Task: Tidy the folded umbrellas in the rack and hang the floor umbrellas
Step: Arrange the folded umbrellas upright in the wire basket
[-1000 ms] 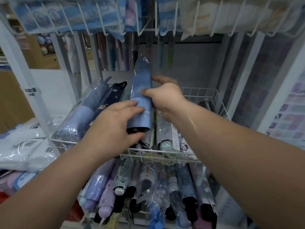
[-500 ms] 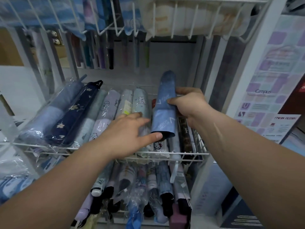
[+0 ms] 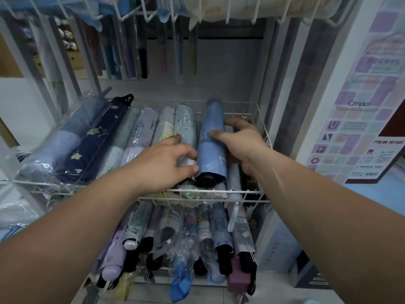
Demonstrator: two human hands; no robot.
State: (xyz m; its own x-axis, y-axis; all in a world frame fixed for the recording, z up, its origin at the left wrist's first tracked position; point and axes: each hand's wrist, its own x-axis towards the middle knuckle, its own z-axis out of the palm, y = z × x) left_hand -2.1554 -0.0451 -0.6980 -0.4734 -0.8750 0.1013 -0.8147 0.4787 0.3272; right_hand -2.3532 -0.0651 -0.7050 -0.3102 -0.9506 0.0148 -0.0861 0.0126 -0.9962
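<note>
A white wire rack basket [image 3: 219, 197] holds a row of folded umbrellas in clear sleeves. My right hand [image 3: 240, 141] grips a blue folded umbrella [image 3: 212, 148] that lies near the basket's right side, its black end toward me. My left hand [image 3: 162, 161] presses on the pale teal umbrella [image 3: 186, 126] just left of it, fingers curled over its near end. Further left lie a lilac umbrella [image 3: 142, 132], a navy flowered umbrella [image 3: 98, 141] and a light blue umbrella [image 3: 65, 141].
A lower basket [image 3: 192, 284] holds several more folded umbrellas, handles toward me. Long umbrellas [image 3: 142, 53] hang behind, under an upper wire shelf [image 3: 219, 9]. A poster panel [image 3: 361, 106] stands on the right. Plastic-wrapped goods [image 3: 15, 213] lie at the left.
My right hand has lowered the blue umbrella from a raised tilt down into the row. My left hand moved in against the neighbouring umbrella.
</note>
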